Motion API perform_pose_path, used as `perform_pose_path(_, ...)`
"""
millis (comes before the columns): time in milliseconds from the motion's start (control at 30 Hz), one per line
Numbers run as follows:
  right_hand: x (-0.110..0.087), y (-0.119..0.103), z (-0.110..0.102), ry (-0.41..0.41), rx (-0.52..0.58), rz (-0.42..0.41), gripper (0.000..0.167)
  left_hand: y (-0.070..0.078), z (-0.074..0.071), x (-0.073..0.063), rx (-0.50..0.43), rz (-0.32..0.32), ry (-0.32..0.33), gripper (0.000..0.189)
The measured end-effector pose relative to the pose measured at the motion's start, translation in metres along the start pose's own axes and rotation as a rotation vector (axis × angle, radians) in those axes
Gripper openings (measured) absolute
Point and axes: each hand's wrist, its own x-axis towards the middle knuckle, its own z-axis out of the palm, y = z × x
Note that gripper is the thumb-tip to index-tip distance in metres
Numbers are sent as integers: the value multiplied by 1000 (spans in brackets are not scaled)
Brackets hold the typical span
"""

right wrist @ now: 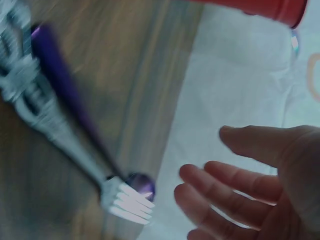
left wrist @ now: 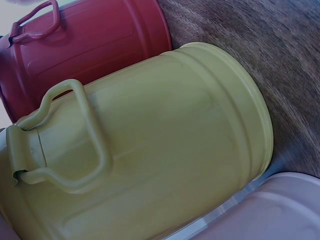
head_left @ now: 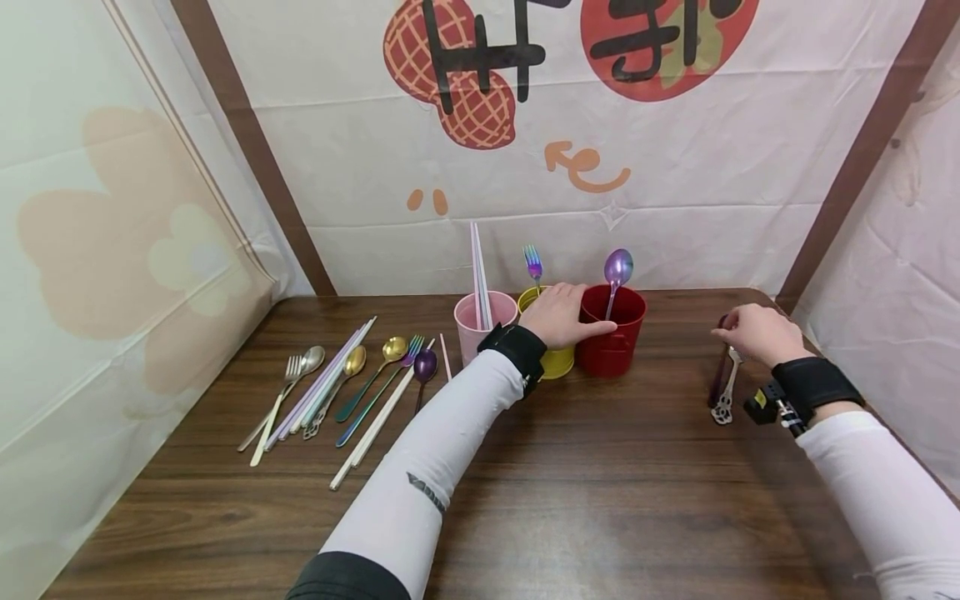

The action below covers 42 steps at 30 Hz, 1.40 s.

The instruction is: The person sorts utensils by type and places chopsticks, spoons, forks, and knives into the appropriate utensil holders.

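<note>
My left hand [head_left: 558,317] rests over the yellow bucket [head_left: 557,364] and the red bucket [head_left: 611,354], its thumb stretched across the red one's front rim. In the left wrist view the yellow bucket [left wrist: 155,135] fills the middle, with no fingers showing. A rainbow-coloured fork [head_left: 533,262] stands in the yellow bucket, and a purple spoon [head_left: 618,268] in the red. On the right, my right hand [head_left: 761,333] hovers, fingers loosely bent and holding nothing, beside a silver fork with an ornate handle [right wrist: 75,147] and a dark purple spoon [right wrist: 70,92] lying on the table.
A pink bucket [head_left: 486,310] holding pale chopsticks [head_left: 480,275] stands left of the yellow one. Across the table's left side lie more chopsticks [head_left: 322,387], several spoons and several forks. A fabric wall [head_left: 405,258] rises behind the table [head_left: 570,483].
</note>
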Motion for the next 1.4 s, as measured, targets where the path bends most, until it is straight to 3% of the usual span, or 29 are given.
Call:
perform_pose_path(167, -3, 12, 9, -88, -23, 92, 38, 0, 2, 2, 2, -5, -10, 70)
perform_pose_path(333, -4, 11, 16, -151, -7, 129, 36, -1, 2, 3, 8, -6, -5, 70)
perform_pose_path(700, 4, 16, 33, -219, 25, 135, 41, -1, 4, 5, 1, -17, -17, 69)
perform_pose_path(1133, 10, 15, 32, -309, 92, 202, 35, -1, 3, 4, 1, -16, -17, 69)
perform_pose_path(1400, 13, 16, 34, -364, 149, 161, 38, -2, 4, 6, -2, -11, -17, 70)
